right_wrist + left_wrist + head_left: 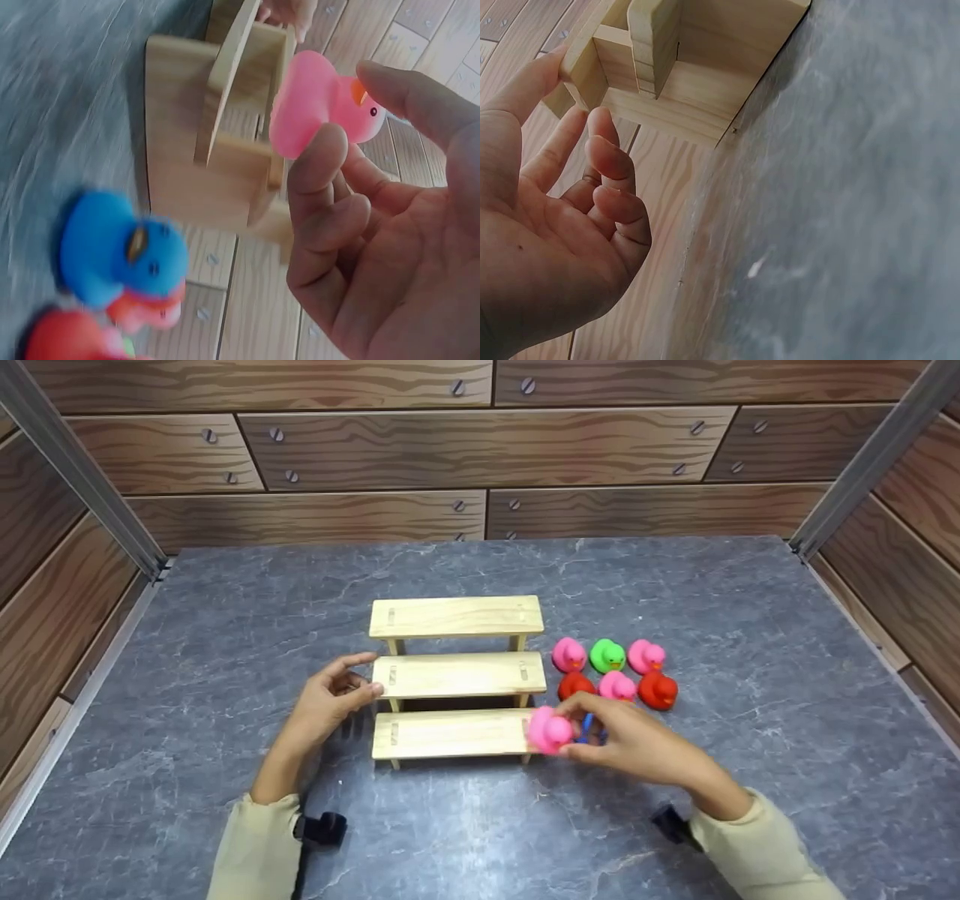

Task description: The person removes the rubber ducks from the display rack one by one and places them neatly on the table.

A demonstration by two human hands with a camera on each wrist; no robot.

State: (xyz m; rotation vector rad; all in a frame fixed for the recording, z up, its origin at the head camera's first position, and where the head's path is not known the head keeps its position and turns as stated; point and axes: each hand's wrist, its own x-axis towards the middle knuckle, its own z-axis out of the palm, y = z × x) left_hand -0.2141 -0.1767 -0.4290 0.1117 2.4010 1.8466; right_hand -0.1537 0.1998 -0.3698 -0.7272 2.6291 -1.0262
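Note:
A three-tier wooden step stand (459, 675) is on the grey marbled table. My left hand (319, 701) holds the left end of its middle tier between thumb and finger, while the other fingers curl free in the left wrist view. In my right hand (626, 739) a pink rubber duck (307, 105) is pinched between thumb and fingers. That duck overlaps the right end of the lowest tier in the head view. A blue duck (120, 247) is mostly hidden behind the right hand in the head view.
Right of the stand sit rubber ducks in rows: a green duck (607, 655), a red duck (658, 691), a pink duck (646, 656) and several others. Wood-patterned panels (480, 446) wall the table at the back and both sides.

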